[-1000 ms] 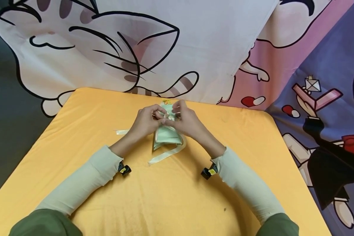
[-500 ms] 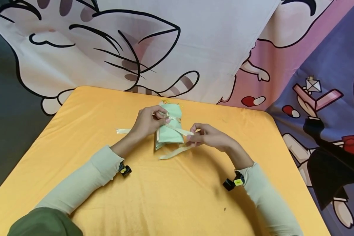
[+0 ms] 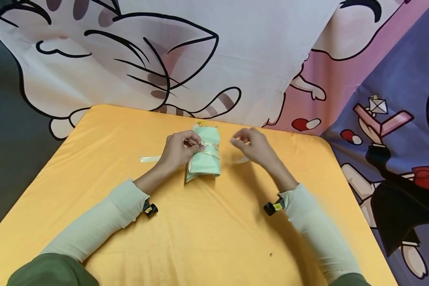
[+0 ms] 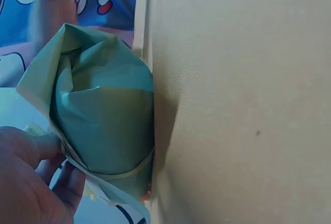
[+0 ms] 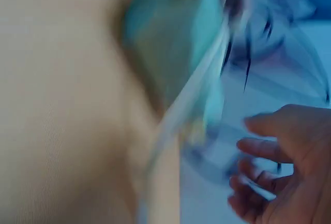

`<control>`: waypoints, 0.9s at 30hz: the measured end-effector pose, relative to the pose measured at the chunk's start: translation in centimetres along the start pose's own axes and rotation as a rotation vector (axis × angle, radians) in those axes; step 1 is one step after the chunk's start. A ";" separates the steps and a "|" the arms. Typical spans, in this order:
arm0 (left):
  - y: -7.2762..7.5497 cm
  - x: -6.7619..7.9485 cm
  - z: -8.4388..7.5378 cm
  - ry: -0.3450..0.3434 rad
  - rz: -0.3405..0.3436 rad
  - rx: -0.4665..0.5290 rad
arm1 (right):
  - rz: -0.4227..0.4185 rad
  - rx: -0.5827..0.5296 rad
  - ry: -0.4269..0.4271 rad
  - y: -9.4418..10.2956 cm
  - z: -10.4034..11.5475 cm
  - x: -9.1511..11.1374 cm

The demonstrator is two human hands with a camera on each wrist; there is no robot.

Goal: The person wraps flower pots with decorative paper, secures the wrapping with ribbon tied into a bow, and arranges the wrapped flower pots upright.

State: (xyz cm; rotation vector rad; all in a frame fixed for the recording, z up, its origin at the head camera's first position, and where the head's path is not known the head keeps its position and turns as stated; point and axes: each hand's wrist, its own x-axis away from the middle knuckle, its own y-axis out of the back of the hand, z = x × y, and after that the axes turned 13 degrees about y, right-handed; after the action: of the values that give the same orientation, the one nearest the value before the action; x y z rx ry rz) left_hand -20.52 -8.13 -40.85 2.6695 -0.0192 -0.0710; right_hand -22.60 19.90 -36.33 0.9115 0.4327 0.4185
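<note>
A mint-green paper-wrapped bundle (image 3: 204, 165) lies on the yellow cloth, with small yellow bits (image 3: 201, 124) showing at its far end. Around its middle runs a pale ribbon (image 3: 211, 153). My left hand (image 3: 180, 149) pinches the ribbon with thumb and fingers at the bundle's left side. To the right of the bundle, my right hand (image 3: 254, 145) is raised, a blurred stretch of ribbon below it. In the right wrist view its fingers (image 5: 264, 149) are loosely bent with nothing between them, and the ribbon (image 5: 191, 92) passes clear of them.
A yellow cloth (image 3: 200, 238) covers the table. One ribbon tail (image 3: 150, 159) sticks out left, past my left wrist. Printed cartoon curtains (image 3: 264, 51) hang behind the table and along its right side.
My right hand left the bundle, drew a ribbon end out to the right, then rose and no longer holds it. The ribbon now crosses the bundle's front. My left hand stays put.
</note>
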 end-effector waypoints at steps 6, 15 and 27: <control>-0.3 0.2 0.4 -0.030 -0.053 0.035 | 0.106 -0.147 0.045 -3.0 4.9 -4.1; -0.6 0.4 0.8 0.013 -0.065 0.088 | 0.102 -0.442 -0.035 -3.6 4.2 -5.1; -1.0 0.4 1.2 0.062 0.021 0.220 | -0.032 -0.267 0.147 -4.5 3.5 -3.5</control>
State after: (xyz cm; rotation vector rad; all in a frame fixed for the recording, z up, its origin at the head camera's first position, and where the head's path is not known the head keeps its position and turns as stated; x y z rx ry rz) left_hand -20.20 -7.76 -42.40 2.8896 -0.0379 0.0217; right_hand -22.95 13.29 -37.55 0.6166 0.5114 0.5033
